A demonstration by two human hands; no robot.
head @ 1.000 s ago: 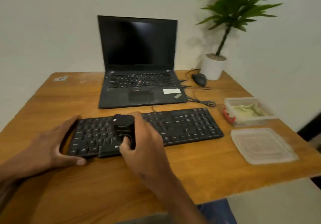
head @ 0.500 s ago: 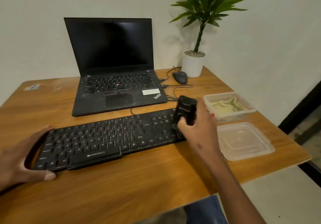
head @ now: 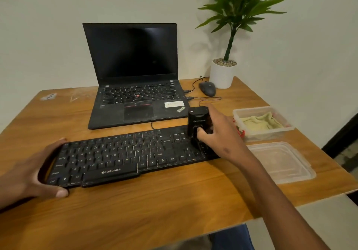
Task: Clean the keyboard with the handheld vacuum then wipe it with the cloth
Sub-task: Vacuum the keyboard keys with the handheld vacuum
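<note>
On keyboard (head: 127, 156) right end | vacuum (head: 198, 122) upright | right-hand fingers (head: 203, 133) wrapped round it

Left hand (head: 33, 174): palm down at the left end of the black rectangular plastic keyboard (head: 124, 156), fingers curled over its far corner, thumb pressed against its near edge, forearm entering from the lower left. Right hand (head: 222, 135): forearm extended diagonally from the lower right, wrist straight, fingers and thumb wrapped around the small black cylindrical handheld vacuum (head: 198, 121), held upright over the keyboard's right end.
</note>
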